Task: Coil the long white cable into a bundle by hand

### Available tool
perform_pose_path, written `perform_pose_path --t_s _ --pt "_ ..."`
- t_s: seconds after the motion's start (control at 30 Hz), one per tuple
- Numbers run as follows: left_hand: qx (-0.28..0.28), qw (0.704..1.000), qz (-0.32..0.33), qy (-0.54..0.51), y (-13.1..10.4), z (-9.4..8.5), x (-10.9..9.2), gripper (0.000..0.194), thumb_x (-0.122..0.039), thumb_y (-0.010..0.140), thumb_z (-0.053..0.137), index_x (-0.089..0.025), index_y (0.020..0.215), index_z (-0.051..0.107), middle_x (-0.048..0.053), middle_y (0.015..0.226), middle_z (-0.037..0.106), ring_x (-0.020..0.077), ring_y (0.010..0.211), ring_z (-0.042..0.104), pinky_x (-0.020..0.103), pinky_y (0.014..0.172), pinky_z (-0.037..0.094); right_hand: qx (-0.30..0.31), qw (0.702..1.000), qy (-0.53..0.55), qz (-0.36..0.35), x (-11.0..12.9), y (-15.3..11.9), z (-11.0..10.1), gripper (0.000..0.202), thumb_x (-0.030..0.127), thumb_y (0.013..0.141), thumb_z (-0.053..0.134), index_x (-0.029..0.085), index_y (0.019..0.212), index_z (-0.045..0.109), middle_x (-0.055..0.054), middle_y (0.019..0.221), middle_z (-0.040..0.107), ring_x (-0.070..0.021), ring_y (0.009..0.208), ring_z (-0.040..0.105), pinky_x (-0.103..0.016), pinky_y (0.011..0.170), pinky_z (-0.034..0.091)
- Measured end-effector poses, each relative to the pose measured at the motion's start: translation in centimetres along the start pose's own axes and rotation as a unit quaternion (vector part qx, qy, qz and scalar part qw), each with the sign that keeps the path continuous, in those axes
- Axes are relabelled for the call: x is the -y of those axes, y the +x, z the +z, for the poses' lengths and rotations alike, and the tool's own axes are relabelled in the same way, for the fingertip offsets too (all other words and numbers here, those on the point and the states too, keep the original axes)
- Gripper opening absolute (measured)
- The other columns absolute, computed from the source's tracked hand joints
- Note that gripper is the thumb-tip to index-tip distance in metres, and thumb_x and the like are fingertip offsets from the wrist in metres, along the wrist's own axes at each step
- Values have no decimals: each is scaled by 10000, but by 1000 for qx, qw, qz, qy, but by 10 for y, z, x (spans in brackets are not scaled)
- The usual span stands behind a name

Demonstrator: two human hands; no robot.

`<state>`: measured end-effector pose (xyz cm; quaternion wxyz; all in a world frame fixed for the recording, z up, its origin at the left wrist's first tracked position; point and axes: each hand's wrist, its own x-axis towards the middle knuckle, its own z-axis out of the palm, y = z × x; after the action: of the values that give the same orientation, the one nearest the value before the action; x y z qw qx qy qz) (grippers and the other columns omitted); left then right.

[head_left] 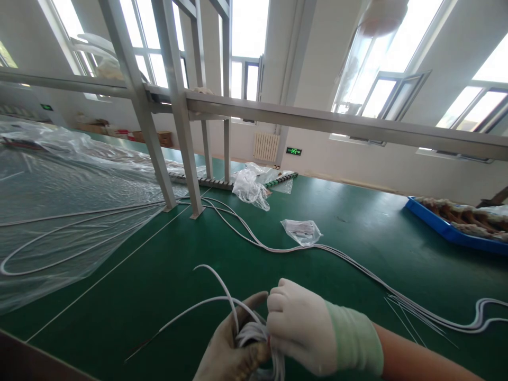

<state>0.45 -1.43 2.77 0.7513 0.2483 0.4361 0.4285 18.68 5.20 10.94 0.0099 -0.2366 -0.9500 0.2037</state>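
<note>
While the gloved left hand is curling around a coiled bundle of thin white cable at the bottom centre of the frame, I am watching its thumb stretching up along the coil and its fingers closing underneath, gripping the loops. The right hand, wearing a white glove with a pale green cuff, is pressing against the same bundle from the right, its fingers folding tight into a near fist over the strands. One loose loop of the cable is arching up and left of the hands, and a free end is trailing toward the lower left across the dark green tabletop. A long run of flat white cables is lying across the middle of the frame and snaking off at the lower right. A small clear plastic bag is sitting at centre, just beside that run. A wide sheet of clear plastic film is covering the left side. A blue plastic tray is resting at the right edge, and grey metal frame posts are standing at upper centre-left.
</note>
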Motion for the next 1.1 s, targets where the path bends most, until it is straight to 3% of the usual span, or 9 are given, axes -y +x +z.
perform_pose_path --t_s 0.1,0.2,0.27,0.37,0.5,0.67,0.87,0.97,1.1 --pt "-91 986 64 122 -8 6 -1 938 -585 625 900 -214 1422 573 105 1165 687 369 1030 664 524 968 546 -3 928 272 253 7 2 14 269 315 982 549 193 754 626 -9 763 598 -189 688 565 -333 661 478" --pt "-125 980 56 143 -9 9 -3 975 -615 632 878 -216 1454 537 109 1154 691 389 1056 654 529 944 550 17 823 461 331 5 3 23 253 271 954 549 181 723 594 10 715 568 -170 671 566 -289 620 472" --pt "-102 990 30 97 -7 7 -4 1093 -660 575 890 -193 1478 489 112 1099 704 391 1041 654 534 953 539 -30 839 465 280 -1 1 23 237 271 987 495 176 797 600 17 726 550 -153 639 524 -279 600 457" --pt "-61 997 14 52 -2 2 -4 1138 -645 541 916 -158 1470 472 96 995 699 365 988 653 530 985 515 -121 930 312 154 -14 -6 17 169 253 982 523 183 1055 659 -38 938 598 -194 773 558 -318 670 491" --pt "-44 999 5 23 2 -4 -2 1140 -582 528 948 -158 1466 459 134 1126 662 383 1069 627 541 996 495 -62 994 82 19 -28 -9 9 239 410 986 641 241 1141 710 -69 1057 599 -241 875 540 -355 711 450" --pt "-39 999 0 18 0 0 -2 1189 -600 487 962 -146 1466 465 149 1168 654 395 1080 625 547 1006 501 -33 998 44 1 -17 -3 9 246 403 1018 564 199 958 688 -51 950 609 -215 794 528 -371 724 446" --pt "-115 978 60 164 -6 7 3 948 -625 667 852 -235 1471 536 134 1243 650 412 1149 599 598 1059 464 35 887 296 354 7 4 17 222 340 1046 527 195 927 645 -41 890 630 -242 826 640 -384 736 545" --pt "-111 982 43 143 -3 5 3 1038 -681 603 866 -221 1472 533 127 1155 694 408 1106 622 570 1013 488 0 869 378 318 0 2 21 261 311 1057 501 186 869 633 -10 816 607 -209 754 627 -345 686 538" --pt "-47 997 21 64 5 -5 2 1164 -637 524 932 -152 1483 484 129 1040 720 364 985 650 495 943 505 -112 929 313 164 -19 -7 20 107 233 986 597 196 1011 694 -21 958 613 -197 821 602 -327 725 535"
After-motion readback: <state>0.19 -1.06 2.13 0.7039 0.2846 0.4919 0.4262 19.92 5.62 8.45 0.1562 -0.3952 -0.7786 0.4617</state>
